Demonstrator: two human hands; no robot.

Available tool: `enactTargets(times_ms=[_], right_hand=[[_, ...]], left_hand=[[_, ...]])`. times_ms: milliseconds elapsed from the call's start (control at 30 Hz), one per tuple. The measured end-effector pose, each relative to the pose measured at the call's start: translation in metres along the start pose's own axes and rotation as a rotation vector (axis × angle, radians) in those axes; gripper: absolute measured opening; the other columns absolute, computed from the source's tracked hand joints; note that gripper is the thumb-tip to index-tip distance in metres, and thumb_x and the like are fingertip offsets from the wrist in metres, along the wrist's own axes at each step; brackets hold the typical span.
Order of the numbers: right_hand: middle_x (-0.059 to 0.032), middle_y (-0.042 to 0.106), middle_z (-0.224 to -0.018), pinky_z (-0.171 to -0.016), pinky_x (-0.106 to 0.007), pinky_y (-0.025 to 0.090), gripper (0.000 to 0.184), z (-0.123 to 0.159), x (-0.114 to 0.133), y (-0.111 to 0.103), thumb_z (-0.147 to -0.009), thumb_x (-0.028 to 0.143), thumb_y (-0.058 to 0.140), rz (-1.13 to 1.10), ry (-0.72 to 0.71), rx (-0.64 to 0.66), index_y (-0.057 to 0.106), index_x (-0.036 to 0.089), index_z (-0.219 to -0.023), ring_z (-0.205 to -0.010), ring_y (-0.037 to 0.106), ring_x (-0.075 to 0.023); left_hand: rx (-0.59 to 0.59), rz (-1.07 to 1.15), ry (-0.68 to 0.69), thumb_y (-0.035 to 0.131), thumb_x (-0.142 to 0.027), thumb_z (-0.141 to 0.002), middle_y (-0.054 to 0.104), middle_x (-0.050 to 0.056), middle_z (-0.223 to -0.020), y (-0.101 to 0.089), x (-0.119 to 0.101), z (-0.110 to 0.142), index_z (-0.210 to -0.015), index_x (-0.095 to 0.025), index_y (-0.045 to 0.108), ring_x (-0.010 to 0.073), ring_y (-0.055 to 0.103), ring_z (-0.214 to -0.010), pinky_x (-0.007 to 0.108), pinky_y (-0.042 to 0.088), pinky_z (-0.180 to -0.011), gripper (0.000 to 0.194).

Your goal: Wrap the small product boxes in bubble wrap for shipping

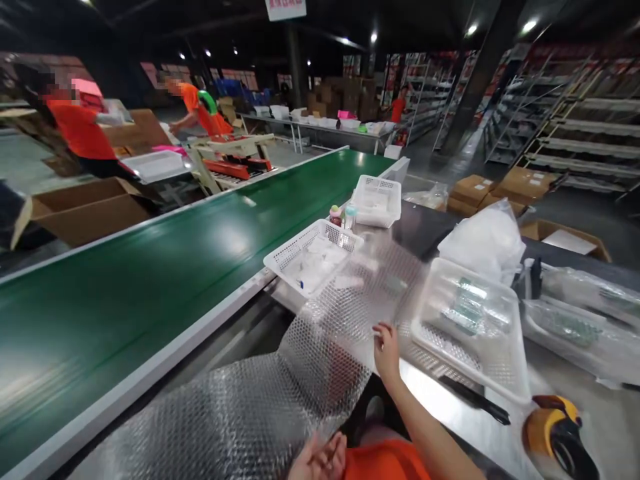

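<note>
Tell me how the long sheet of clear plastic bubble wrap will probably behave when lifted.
The bubble wrap is probably floppy, since it bends and creases along its length. It looks light for its size, being thin, translucent and dimpled with bubbles.

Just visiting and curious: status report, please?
Left hand and right hand at clear plastic bubble-wrap sheet, grips unclear. Sheet spread, wavy. White rectangular plastic basket close on its right.

By the left hand [323, 457], my feed shows bubble wrap [240, 393]: silvery, dotted. Right of the right hand [387, 350], I log basket [520, 353], white; tape dispenser [561, 440], yellow and black. Left of both: conveyor belt [165, 273], green.
</note>
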State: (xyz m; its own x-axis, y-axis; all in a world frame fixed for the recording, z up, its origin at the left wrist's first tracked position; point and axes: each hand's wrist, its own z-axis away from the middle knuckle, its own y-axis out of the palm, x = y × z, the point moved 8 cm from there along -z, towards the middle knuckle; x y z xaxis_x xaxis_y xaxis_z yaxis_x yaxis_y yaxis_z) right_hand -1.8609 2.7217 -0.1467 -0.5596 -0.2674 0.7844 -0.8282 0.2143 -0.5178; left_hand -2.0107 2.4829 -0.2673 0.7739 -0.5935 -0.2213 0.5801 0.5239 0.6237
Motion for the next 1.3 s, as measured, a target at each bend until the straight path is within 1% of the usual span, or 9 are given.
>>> enactTargets(times_ms=[100, 167, 300, 367, 533, 733, 967, 1133, 1300], right_hand=[[-0.011, 0.064, -0.106, -0.098, -0.041, 0.053, 0.035, 0.012, -0.06, 0.028, -0.079, 0.006, 0.039, 0.156, 0.126, 0.156, 0.066, 0.019, -0.096, -0.106, 0.062, -0.0245], [-0.0108, 0.065, -0.104, -0.097, -0.041, 0.053, 0.035, 0.018, -0.085, 0.036, -0.076, 0.002, 0.041, 0.207, 0.166, 0.221, 0.066, 0.018, -0.095, -0.103, 0.064, -0.0252], [-0.0136, 0.067, -0.109, -0.098, -0.038, 0.053, 0.037, 0.022, -0.108, 0.047, -0.077, 0.0, 0.041, 0.264, 0.207, 0.355, 0.067, 0.015, -0.098, -0.105, 0.066, -0.0252], [-0.0133, 0.067, -0.112, -0.099, -0.035, 0.052, 0.04, 0.021, -0.115, 0.052, -0.078, -0.001, 0.041, 0.289, 0.214, 0.437, 0.067, 0.015, -0.103, -0.108, 0.066, -0.0238], [-0.0126, 0.066, -0.122, -0.087, -0.031, 0.054, 0.042, 0.024, -0.123, 0.051, -0.083, 0.002, 0.045, 0.366, 0.208, 0.642, 0.066, 0.018, -0.115, -0.099, 0.07, -0.022], [-0.0182, 0.065, -0.126, -0.09, -0.044, 0.053, 0.041, -0.003, -0.101, 0.048, -0.093, 0.014, 0.04, 0.504, 0.133, 0.692, 0.061, 0.018, -0.128, -0.106, 0.067, -0.0312], [-0.0274, 0.019, -0.163, -0.113, -0.069, 0.023, 0.07, -0.048, -0.131, 0.067, -0.086, 0.022, 0.06, 0.62, 0.308, 0.57, 0.038, 0.005, -0.151, -0.149, 0.017, -0.0502], [-0.0245, 0.017, -0.164, -0.116, -0.067, 0.019, 0.07, -0.038, -0.145, 0.068, -0.087, 0.029, 0.063, 0.649, 0.333, 0.588, 0.04, 0.009, -0.15, -0.15, 0.013, -0.0499], [-0.0268, 0.024, -0.161, -0.116, -0.065, 0.022, 0.066, -0.07, -0.111, 0.078, -0.088, 0.028, 0.06, 0.582, 0.193, 0.461, 0.039, 0.009, -0.148, -0.151, 0.016, -0.0451]], left_hand=[[0.114, -0.1, -0.023, 0.073, -0.048, -0.077, 0.074, 0.01, -0.089, 0.035, -0.02, 0.007, -0.093, -0.017, 0.076, 0.0167, 0.067, -0.069, 0.027, 0.053, -0.06, 0.034], [0.077, -0.342, 0.219, 0.064, -0.058, -0.082, 0.073, 0.011, -0.098, 0.064, -0.062, 0.0, -0.107, -0.019, 0.075, 0.0207, 0.068, -0.078, 0.032, 0.054, -0.066, 0.048], [-0.293, -1.287, 0.804, 0.057, -0.042, -0.084, 0.053, 0.018, -0.147, 0.139, -0.147, -0.041, -0.139, -0.014, 0.057, 0.0317, 0.055, -0.128, 0.044, 0.042, -0.11, 0.062], [-0.467, -1.716, 0.722, 0.054, -0.032, -0.083, 0.029, 0.021, -0.163, 0.156, -0.158, -0.085, -0.15, -0.009, 0.043, 0.036, 0.031, -0.148, 0.05, 0.029, -0.119, 0.072], [-0.567, -2.156, 0.337, 0.059, -0.04, -0.086, 0.011, 0.015, -0.169, 0.139, -0.147, -0.157, -0.159, -0.026, 0.022, 0.046, 0.013, -0.152, 0.069, 0.025, -0.112, 0.083], [-0.687, -2.322, 0.397, 0.065, -0.044, -0.084, 0.028, 0.015, -0.165, 0.131, -0.15, -0.157, -0.157, -0.035, 0.027, 0.0501, 0.014, -0.15, 0.077, 0.018, -0.11, 0.083], [-0.589, -2.306, 0.42, 0.058, -0.043, -0.09, 0.023, 0.016, -0.166, 0.124, -0.166, -0.149, -0.148, -0.021, 0.048, 0.0427, 0.016, -0.152, 0.07, 0.019, -0.115, 0.063], [-0.554, -2.271, 0.438, 0.067, -0.05, -0.083, 0.01, 0.018, -0.168, 0.127, -0.172, -0.169, -0.159, -0.023, 0.024, 0.046, 0.006, -0.153, 0.073, 0.013, -0.115, 0.091], [-0.527, -2.245, 0.369, 0.079, -0.056, -0.068, -0.008, 0.017, -0.168, 0.121, -0.165, -0.187, -0.159, -0.033, 0.01, 0.0512, -0.01, -0.15, 0.08, 0.006, -0.109, 0.116]])
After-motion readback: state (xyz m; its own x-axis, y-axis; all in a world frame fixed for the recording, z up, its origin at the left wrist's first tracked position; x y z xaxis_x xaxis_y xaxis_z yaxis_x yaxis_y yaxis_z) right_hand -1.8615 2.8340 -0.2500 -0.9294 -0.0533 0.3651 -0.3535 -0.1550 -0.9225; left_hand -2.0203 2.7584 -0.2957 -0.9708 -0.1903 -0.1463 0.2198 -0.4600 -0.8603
